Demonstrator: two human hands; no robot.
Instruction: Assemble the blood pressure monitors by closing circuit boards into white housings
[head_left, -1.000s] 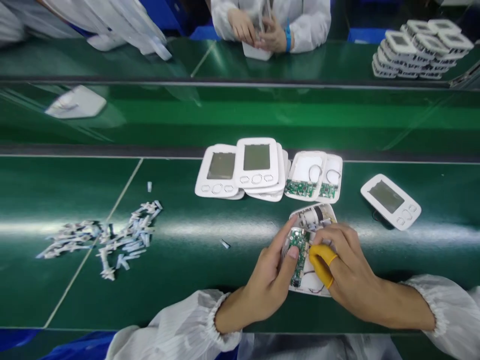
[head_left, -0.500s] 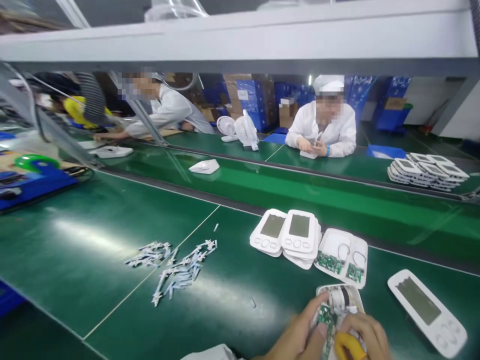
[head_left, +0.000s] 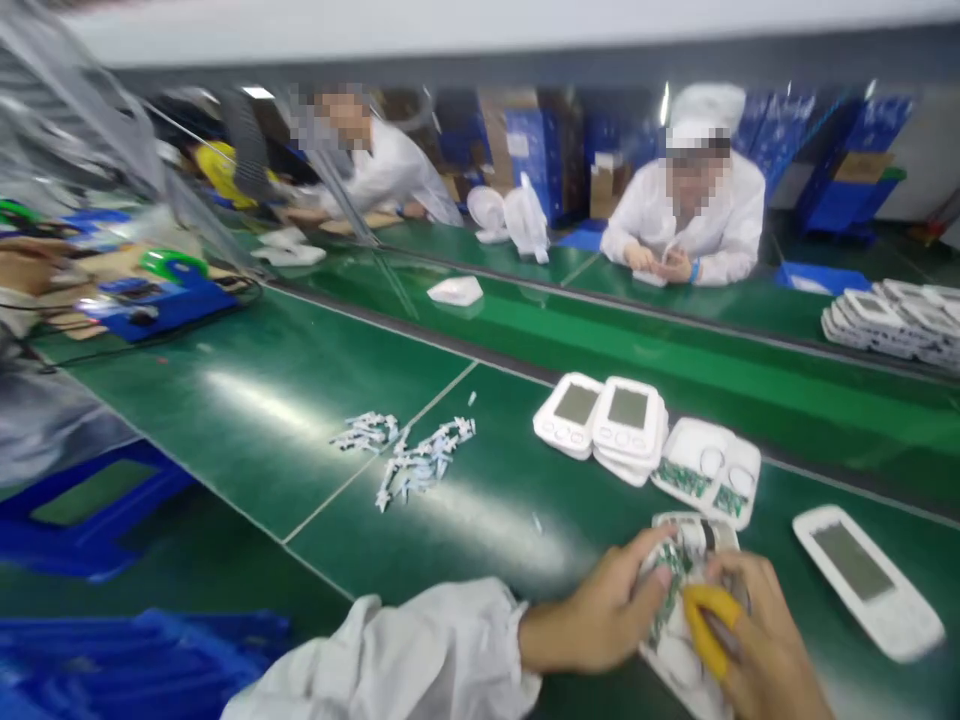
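Observation:
Near the bottom right, my left hand (head_left: 604, 600) grips a white plastic device housing (head_left: 679, 660) by its left side. My thumb presses beside a green circuit board (head_left: 667, 580) inside it. My right hand (head_left: 772, 625) is closed around yellow-handled pliers (head_left: 705, 635) over the housing's right side; their tips are hidden. To the right lies a white device front with a grey screen (head_left: 855, 560). Just beyond my hands sit open white housings (head_left: 694, 440) with green boards and wire loops, beside stacked screen fronts (head_left: 630, 410).
Small pale plastic pieces (head_left: 424, 455) lie scattered on the green table (head_left: 300, 370). A raised edge separates it from a bright green belt (head_left: 540, 305) holding a white part (head_left: 456, 291). Across it, a co-worker (head_left: 686, 210) handles a white part. A blue machine (head_left: 161, 300) stands left.
My view has shifted, showing more of my left sleeve and the blue crates at lower left. Both hands stay on the housing; more of the yellow handles shows now.

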